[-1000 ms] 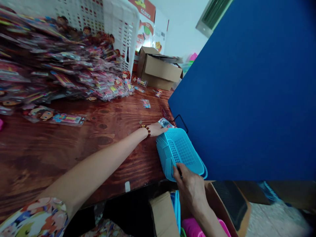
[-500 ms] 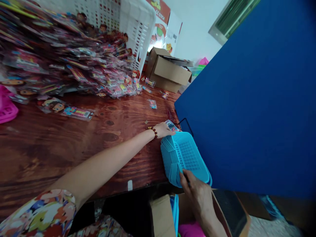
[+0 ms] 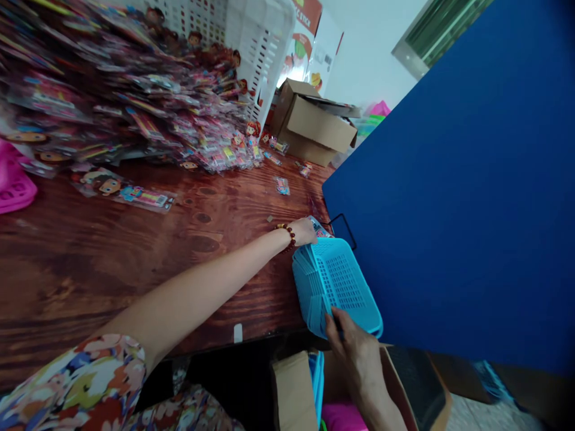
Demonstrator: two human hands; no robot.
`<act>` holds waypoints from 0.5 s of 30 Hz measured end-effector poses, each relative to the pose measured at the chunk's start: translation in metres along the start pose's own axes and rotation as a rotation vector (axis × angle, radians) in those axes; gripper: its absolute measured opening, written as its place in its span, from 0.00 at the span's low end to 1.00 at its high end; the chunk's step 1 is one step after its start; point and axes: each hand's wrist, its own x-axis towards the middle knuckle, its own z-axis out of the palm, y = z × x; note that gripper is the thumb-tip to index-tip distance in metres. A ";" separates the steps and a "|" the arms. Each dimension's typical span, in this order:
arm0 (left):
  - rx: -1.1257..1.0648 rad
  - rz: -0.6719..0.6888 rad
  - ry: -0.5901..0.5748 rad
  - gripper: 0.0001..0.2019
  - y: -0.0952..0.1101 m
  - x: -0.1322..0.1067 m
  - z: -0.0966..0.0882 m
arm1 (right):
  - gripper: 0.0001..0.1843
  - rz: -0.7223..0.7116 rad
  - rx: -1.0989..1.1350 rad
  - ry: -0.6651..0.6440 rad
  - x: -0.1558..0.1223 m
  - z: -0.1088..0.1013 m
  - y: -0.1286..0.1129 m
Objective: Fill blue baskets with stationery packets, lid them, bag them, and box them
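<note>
A stack of nested light blue plastic baskets (image 3: 309,296) stands tilted at the table's near right corner, with its open side facing up and right. My left hand (image 3: 306,232), with a beaded bracelet on the wrist, is closed at the far end of the stack's rim, its fingertips partly hidden. At the near end, my right hand (image 3: 357,344) pinches the rim between thumb and fingers. A clear packet with printed card (image 3: 320,227) lies just beyond my left hand.
A large heap of packaged items (image 3: 148,102) spills from a white crate (image 3: 258,60) at the back left. Behind the table stands an opened carton (image 3: 314,129). A blue panel (image 3: 449,197) borders the right side. Below the edge sits a cardboard box (image 3: 294,392) with pink and blue things.
The view has shifted slightly, and the scene's far part appears further right. Both hands stay at the basket stack's rim. At the near right corner, the rims sit closer together than before.
</note>
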 end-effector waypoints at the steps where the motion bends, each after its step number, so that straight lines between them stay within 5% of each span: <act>1: 0.046 -0.028 -0.036 0.17 0.003 -0.001 -0.002 | 0.24 -0.008 -0.001 -0.019 0.001 -0.001 0.001; 5: 0.225 -0.099 -0.108 0.17 0.016 -0.008 -0.008 | 0.24 -0.021 -0.002 -0.081 0.003 -0.006 0.006; 15: 0.238 0.028 0.027 0.04 0.037 -0.018 -0.014 | 0.19 -0.020 -0.099 0.084 0.007 -0.021 0.009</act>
